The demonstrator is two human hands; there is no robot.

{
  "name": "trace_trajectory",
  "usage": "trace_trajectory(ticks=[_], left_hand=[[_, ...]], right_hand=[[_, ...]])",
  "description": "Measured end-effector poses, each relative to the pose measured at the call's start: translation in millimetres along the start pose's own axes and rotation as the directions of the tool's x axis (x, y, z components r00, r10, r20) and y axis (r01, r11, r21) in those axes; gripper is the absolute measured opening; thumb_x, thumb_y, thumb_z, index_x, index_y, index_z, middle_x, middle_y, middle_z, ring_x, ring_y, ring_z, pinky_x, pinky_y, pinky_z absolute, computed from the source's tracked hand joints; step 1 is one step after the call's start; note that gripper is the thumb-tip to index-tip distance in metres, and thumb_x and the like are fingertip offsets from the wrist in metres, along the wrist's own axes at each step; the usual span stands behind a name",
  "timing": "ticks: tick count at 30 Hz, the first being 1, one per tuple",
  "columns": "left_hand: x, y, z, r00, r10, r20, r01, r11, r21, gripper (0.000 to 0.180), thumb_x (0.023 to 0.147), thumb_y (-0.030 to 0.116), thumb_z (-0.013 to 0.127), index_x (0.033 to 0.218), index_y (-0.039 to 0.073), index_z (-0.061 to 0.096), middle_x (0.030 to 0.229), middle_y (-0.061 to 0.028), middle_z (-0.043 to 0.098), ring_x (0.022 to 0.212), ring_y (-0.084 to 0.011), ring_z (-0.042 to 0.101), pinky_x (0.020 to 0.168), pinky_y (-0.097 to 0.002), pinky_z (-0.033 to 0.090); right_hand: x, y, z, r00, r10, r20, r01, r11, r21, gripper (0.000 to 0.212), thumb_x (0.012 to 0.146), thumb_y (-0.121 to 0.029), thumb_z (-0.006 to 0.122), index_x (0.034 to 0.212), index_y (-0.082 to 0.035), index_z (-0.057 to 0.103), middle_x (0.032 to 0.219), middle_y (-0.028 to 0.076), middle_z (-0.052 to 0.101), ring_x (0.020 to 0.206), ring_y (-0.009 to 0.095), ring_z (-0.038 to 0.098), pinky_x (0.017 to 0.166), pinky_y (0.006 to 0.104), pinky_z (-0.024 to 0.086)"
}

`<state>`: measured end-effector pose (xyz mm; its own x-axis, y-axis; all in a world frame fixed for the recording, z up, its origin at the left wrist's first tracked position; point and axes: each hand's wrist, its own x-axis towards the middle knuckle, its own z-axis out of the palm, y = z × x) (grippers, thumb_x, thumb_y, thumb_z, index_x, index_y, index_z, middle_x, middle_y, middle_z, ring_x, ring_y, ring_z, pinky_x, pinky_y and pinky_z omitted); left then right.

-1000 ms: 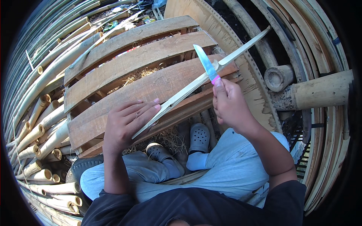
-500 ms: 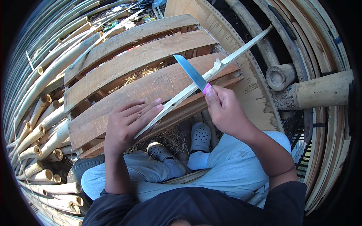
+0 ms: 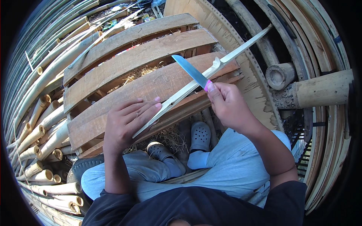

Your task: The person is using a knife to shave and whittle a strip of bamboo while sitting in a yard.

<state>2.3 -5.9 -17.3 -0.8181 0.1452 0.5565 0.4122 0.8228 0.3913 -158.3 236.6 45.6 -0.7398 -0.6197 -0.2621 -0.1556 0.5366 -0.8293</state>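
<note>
Both hands lower; knife (image 3: 191, 71) nearer bamboo strip (image 3: 211, 71).

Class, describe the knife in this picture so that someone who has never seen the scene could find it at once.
Start at the wooden pallet of broad planks in front of the seated person. Across it slants a long pale bamboo strip, steadied by the left hand. The knife lies against that strip in the right hand: the only blue blade, with a pink handle.

1 head-worn fisheye view, straight down and close over the wooden pallet (image 3: 124, 64), edges bent toward the rim.
</note>
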Motion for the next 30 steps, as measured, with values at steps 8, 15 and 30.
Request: trace_trajectory(ticks=[8, 15, 30], left_hand=[[-2, 2, 0, 1.000, -0.003, 0.010, 0.003, 1.000, 0.006, 0.054, 0.076, 0.008, 0.074, 0.130, 0.007, 0.068, 0.123, -0.0116, 0.074, 0.106, -0.0286, 0.074, 0.096, -0.0438, 0.057], [-6, -4, 0, 1.000, -0.027, 0.008, 0.027, 0.999, -0.030, 0.052, 0.079, 0.011, 0.075, 0.131, 0.010, 0.068, 0.126, -0.0069, 0.073, 0.109, -0.0257, 0.073, 0.098, -0.0433, 0.057], [-3, -4, 1, 0.999, -0.036, -0.007, 0.035, 0.996, -0.082, 0.049, 0.080, 0.008, 0.076, 0.128, 0.009, 0.069, 0.124, -0.0070, 0.074, 0.108, -0.0264, 0.073, 0.099, -0.0455, 0.056]], right_hand=[[-2, 0, 7, 0.997, -0.081, -0.019, 0.081, 0.997, -0.006, 0.044, 0.110, -0.028, 0.048, 0.078, 0.001, 0.055, 0.058, 0.001, 0.044, 0.058, 0.008, 0.038, 0.054, 0.0339, 0.036], [-8, -2, 20, 0.955, -0.272, -0.121, 0.238, 0.942, -0.236, 0.042, 0.110, -0.026, 0.047, 0.080, 0.002, 0.056, 0.056, 0.014, 0.050, 0.048, 0.020, 0.048, 0.050, 0.0371, 0.038], [0, 2, 6, 0.969, -0.197, -0.150, 0.155, 0.955, -0.252, 0.047, 0.110, -0.032, 0.048, 0.080, 0.003, 0.057, 0.056, 0.014, 0.049, 0.052, 0.018, 0.047, 0.053, 0.0384, 0.040]])
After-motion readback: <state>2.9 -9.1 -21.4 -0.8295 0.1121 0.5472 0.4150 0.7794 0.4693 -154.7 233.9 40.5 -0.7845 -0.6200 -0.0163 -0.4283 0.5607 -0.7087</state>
